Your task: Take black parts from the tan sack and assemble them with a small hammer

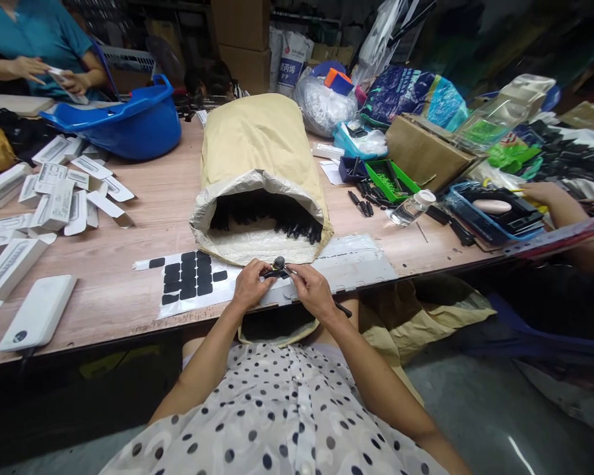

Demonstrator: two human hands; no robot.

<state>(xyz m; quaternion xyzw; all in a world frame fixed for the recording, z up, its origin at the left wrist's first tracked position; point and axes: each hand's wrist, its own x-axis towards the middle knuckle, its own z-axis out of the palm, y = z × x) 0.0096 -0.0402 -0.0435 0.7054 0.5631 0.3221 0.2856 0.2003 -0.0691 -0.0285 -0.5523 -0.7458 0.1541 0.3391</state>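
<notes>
My left hand (251,284) and my right hand (311,289) meet at the near edge of the wooden table (143,218). Both pinch a small black part (278,269) with a round knob on top; a thin metal pin sticks out of it toward my right hand. Just left of my hands lies a white backing sheet with several black adhesive pads (188,276). Right behind my hands a tan sack (260,148) lies on its side, its mouth open toward me, with many black parts (272,221) inside.
White cartons (59,194) and a white power bank (38,311) lie at left, a blue basin (129,122) behind them. A person in teal works at far left. At right sit a green tray (389,178), a plastic bottle (412,206), a blue tray and another person's hand (544,192).
</notes>
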